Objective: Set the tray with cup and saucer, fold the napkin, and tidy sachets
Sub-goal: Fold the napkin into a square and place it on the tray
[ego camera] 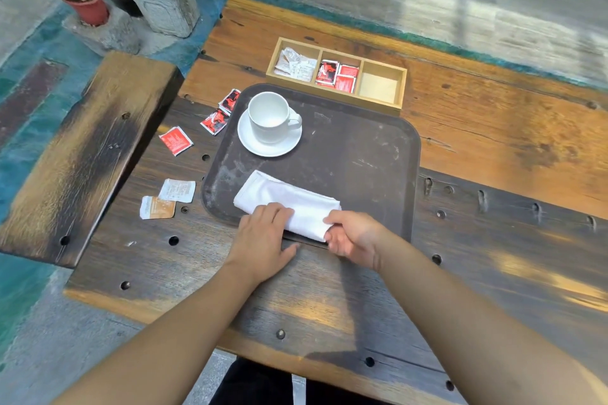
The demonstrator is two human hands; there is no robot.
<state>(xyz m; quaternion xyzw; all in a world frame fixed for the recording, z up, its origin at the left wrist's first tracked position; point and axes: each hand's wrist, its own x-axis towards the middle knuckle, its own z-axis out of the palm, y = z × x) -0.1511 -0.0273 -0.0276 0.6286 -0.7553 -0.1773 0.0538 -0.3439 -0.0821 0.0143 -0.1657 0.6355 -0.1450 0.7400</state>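
Step in hand: folding the napkin (pixel 289 202), by my judgement; cup and saucer look already set.
Left hand (pixel 263 233): at the tray's near edge, flat, fingers (pixel 276 212) spread and pressing the napkin's near-left part.
Right hand (pixel 353 235): at the tray's near edge, fingers curled together, pinching the napkin's near-right end.
Napkin: one, white, a folded strip lying slantwise on the near part of the tray (pixel 362 148).
Next move: probably one more fold, edges matched, left hand holding the cloth from sliding; then the sachets.
Loose sachets: five on the surface (pixel 329 289) left of the tray; two pale ones (pixel 177 191) nearest, a red one (pixel 176 140) farther, two red-and-black ones (pixel 215 122) touching the tray's far-left corner.
Cup (pixel 268 117): one, white, upright on one saucer (pixel 269 146), far-left part of the tray.
Sachet box (pixel 337 74): one, wooden, three compartments, just beyond the tray; left holds pale sachets, middle red ones, right is bare.
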